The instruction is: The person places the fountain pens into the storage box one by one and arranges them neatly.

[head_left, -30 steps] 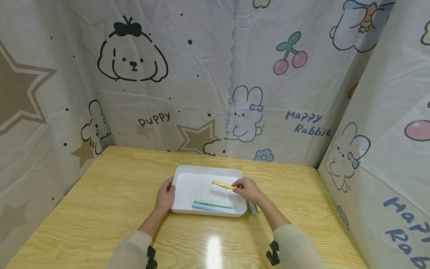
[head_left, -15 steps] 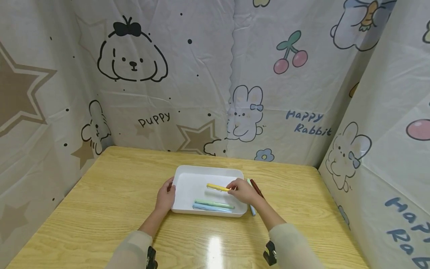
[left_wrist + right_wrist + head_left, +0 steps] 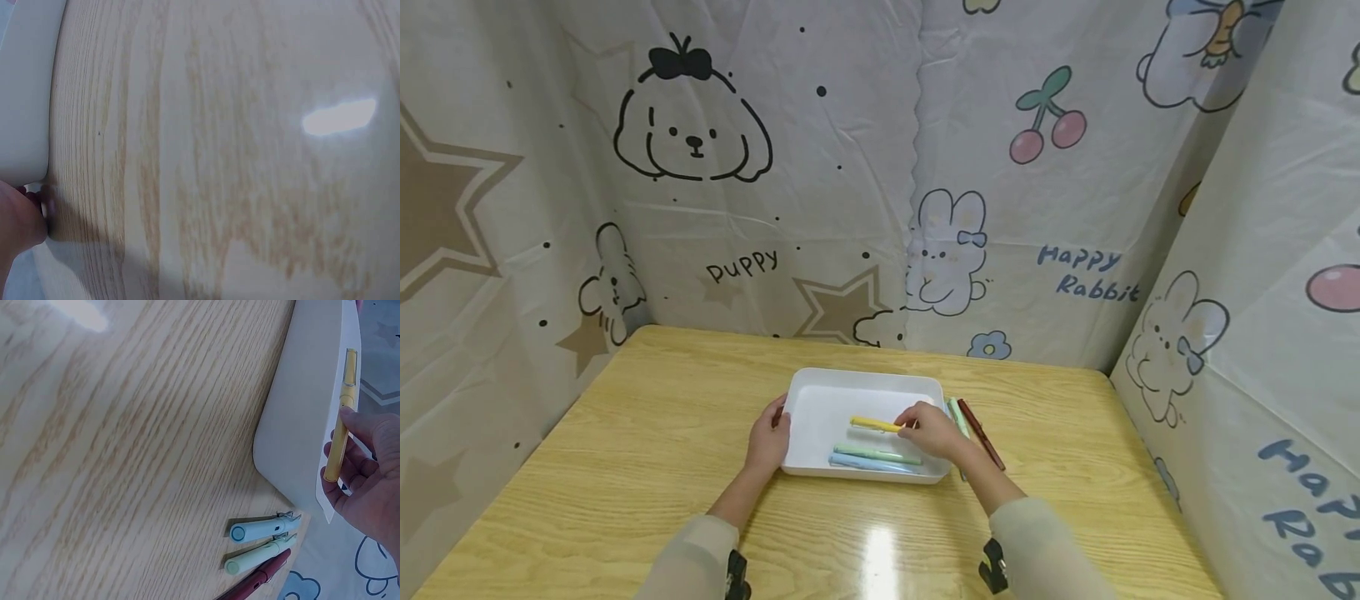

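A white tray (image 3: 820, 408) stands on the wooden table, with my left hand (image 3: 769, 437) holding its left edge. In the left wrist view only part of that hand shows, at the tray's corner. My right hand (image 3: 934, 429) pinches a yellow pen (image 3: 868, 423) between thumb and fingers over the tray's right half. The right wrist view shows the pen's clip end pointing away from the palm. Along the tray's near wall lie a light green pen (image 3: 876, 454) and a light blue pen (image 3: 868, 463), side by side.
Just right of the tray, a blue pen (image 3: 259, 529), a light green pen (image 3: 259, 555) and a dark red pen (image 3: 981, 433) lie on the table (image 3: 685, 400). A printed curtain (image 3: 842, 208) closes off the back and both sides.
My right hand has moved left and slightly nearer with the yellow pen over the tray. More of the pens at the right has come into sight. The left hand stays at the tray.
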Demonstrator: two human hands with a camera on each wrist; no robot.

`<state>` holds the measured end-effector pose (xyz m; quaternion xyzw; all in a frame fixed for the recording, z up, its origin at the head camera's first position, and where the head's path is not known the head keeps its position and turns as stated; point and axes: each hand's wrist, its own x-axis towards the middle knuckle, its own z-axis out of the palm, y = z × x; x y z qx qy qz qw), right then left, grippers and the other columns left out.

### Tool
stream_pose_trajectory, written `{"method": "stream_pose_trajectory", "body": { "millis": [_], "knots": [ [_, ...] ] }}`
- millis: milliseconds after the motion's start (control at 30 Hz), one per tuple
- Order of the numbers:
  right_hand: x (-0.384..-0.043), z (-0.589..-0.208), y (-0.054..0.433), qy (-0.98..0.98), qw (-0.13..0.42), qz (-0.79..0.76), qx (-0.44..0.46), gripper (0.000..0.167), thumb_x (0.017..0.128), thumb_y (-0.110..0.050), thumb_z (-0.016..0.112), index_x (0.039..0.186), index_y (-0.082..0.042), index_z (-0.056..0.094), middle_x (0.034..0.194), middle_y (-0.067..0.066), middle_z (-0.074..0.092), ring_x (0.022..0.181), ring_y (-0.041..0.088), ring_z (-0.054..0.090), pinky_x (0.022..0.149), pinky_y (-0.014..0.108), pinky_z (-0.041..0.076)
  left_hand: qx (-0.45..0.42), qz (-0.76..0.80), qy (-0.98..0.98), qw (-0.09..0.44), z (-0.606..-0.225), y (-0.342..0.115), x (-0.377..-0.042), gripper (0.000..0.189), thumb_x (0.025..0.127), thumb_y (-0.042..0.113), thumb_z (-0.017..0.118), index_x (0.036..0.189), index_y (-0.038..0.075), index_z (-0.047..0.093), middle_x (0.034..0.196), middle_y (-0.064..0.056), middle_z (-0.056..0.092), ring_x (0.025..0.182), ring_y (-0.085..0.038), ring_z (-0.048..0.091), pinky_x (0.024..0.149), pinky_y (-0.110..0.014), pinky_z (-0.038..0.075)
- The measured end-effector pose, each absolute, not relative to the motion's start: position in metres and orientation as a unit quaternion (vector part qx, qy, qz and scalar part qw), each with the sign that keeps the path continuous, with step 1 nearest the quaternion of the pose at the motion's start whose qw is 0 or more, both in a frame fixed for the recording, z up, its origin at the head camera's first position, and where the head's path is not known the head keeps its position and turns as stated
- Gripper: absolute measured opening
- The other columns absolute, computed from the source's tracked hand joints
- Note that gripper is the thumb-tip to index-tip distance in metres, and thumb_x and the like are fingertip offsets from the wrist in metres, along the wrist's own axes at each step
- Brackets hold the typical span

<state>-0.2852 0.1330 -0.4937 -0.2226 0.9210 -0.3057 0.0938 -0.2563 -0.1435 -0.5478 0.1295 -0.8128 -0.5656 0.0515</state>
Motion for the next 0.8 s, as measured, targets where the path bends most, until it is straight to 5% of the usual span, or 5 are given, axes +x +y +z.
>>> {"method": "stream_pose_trajectory", "body": {
  "millis": [800],
  "knots": [
    [-0.283, -0.498, 0.121, 0.919, 0.108, -0.289, -0.245, 0.014, 0.087, -0.007, 0.062, 0.097, -0.002, 0.070, 0.085, 0.006, 0.060, 0.077, 0.013, 0.053, 0.068, 0.027, 0.045, 0.128, -0.570, -0.810, 0.051, -0.549, -0.145, -0.258, 0.043, 0.100, 0.015, 0.037, 0.142, 0.010, 0.039, 0.131, -0.020, 0.050, 0.114, -0.031, 0.049, 0.094, -0.044, 0.043]
  ]
}}
